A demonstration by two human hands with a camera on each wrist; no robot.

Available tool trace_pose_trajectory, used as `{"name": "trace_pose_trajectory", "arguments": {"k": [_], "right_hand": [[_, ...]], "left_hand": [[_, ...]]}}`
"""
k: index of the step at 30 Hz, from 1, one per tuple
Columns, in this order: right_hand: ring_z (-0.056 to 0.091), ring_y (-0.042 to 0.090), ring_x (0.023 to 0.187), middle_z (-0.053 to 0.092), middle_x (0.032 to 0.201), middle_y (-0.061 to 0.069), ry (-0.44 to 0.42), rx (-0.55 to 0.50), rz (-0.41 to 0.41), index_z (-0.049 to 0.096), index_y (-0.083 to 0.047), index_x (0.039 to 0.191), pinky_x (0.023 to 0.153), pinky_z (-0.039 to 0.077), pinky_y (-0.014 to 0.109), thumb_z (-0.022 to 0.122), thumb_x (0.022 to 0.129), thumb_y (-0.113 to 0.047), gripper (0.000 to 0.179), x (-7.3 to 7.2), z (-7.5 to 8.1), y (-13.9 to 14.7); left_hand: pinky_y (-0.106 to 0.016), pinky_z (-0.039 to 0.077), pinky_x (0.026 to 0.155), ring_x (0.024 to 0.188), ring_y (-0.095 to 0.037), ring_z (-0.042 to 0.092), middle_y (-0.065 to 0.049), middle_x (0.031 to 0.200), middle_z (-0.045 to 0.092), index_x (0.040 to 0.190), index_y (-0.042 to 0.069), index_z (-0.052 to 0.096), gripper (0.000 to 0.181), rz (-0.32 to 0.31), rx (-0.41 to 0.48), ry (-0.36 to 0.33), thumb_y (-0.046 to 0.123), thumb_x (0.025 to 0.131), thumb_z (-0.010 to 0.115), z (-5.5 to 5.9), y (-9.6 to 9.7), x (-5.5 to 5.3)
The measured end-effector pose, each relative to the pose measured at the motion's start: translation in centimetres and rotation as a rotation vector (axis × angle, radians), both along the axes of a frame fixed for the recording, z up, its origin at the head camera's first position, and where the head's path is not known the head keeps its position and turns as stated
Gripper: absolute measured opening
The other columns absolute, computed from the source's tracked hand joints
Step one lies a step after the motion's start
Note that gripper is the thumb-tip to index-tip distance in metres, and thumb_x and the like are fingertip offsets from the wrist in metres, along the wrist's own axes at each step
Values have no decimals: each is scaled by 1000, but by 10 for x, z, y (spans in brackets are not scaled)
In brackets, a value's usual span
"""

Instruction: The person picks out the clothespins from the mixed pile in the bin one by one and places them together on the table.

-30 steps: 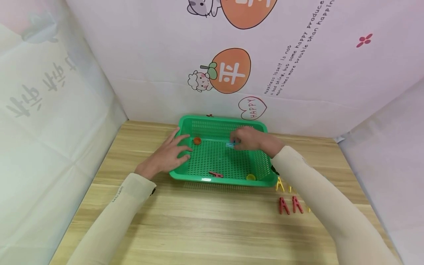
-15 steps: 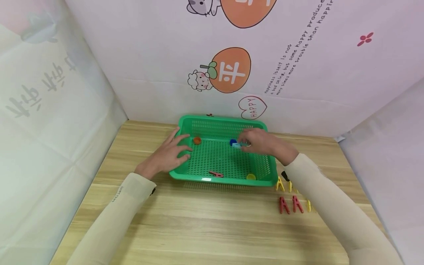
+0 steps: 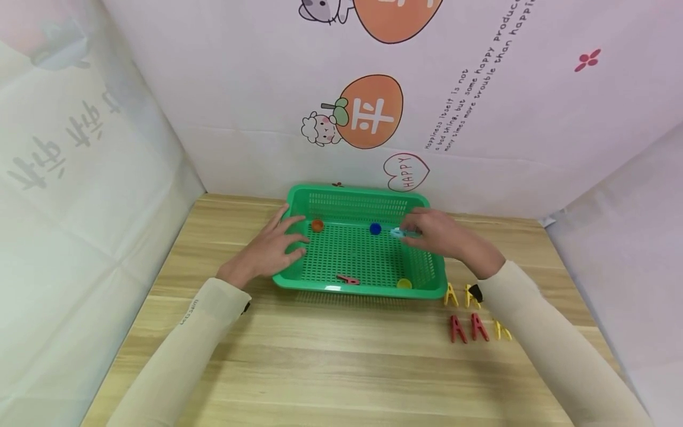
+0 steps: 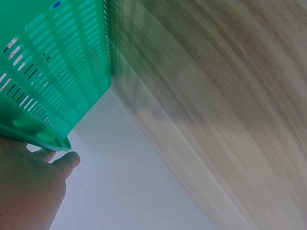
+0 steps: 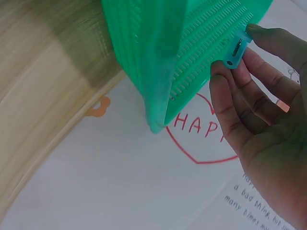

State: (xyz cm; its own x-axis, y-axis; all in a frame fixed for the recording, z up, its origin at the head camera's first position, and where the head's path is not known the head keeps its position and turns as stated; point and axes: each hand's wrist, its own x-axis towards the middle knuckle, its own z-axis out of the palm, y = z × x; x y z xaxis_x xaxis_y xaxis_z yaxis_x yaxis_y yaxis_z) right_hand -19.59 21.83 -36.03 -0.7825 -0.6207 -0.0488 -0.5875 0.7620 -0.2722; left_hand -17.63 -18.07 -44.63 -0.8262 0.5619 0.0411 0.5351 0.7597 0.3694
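Over the right side of a green plastic basket point(image 3: 356, 292), my right hand point(image 3: 437, 233) pinches a light blue clothespin point(image 5: 237, 49) between thumb and fingers. My left hand point(image 3: 267, 249) rests on the basket's left rim, fingers spread over the inside. On the basket floor lie a blue cap point(image 3: 375, 229) in the middle at the back, an orange cap point(image 3: 317, 225) at the back left and a yellow cap point(image 3: 404, 284) at the front right. A red clothespin point(image 3: 348, 279) lies at the front wall of the basket.
Right of the basket, on the wooden table point(image 3: 320, 367), stand two red clothespins point(image 3: 479, 327) and several yellow clothespins point(image 3: 451, 295), partly under the right forearm. A printed white wall sheet point(image 3: 240, 160) rises right behind the basket, with further sheets on both sides.
My right hand has moved to the right with the light blue clothespin, away from the blue cap, which now shows fully. My left hand has stayed on the rim.
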Motion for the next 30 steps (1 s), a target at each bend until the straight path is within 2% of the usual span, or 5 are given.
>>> {"name": "trace_pose_trajectory", "arguments": {"k": [6,12,19,30], "right_hand": [[70,25,95,76,108,11,26,-20,-76,80,-1,115,85,64,47,80,99,-15,22,11,7,15],[69,25,94,75,108,11,14,-36,-144,79,-2,116,83,63,46,79,100,-16,21,25,10,33],[69,28,98,73,112,14,-2,-36,-224,78,-1,119,85,64,49,77,102,-17,24,40,5,58],[70,24,93,75,108,11,24,-69,-294,78,-1,118,80,61,44,76,104,-23,27,62,-4,94]], "left_hand": [[-65,8,138,171,-43,-4,-16,176,35,134,12,77,39,2,-3,0,37,111,57,3,0,0],[-65,8,138,170,-45,-2,-18,175,36,133,11,78,38,-9,1,11,35,111,57,2,2,0],[-66,8,137,170,-45,-3,-17,176,36,134,12,77,38,-3,-1,9,35,111,58,2,2,0],[-66,9,138,171,-43,-3,-15,176,35,134,14,77,37,9,-2,4,35,112,57,2,2,1]]}}
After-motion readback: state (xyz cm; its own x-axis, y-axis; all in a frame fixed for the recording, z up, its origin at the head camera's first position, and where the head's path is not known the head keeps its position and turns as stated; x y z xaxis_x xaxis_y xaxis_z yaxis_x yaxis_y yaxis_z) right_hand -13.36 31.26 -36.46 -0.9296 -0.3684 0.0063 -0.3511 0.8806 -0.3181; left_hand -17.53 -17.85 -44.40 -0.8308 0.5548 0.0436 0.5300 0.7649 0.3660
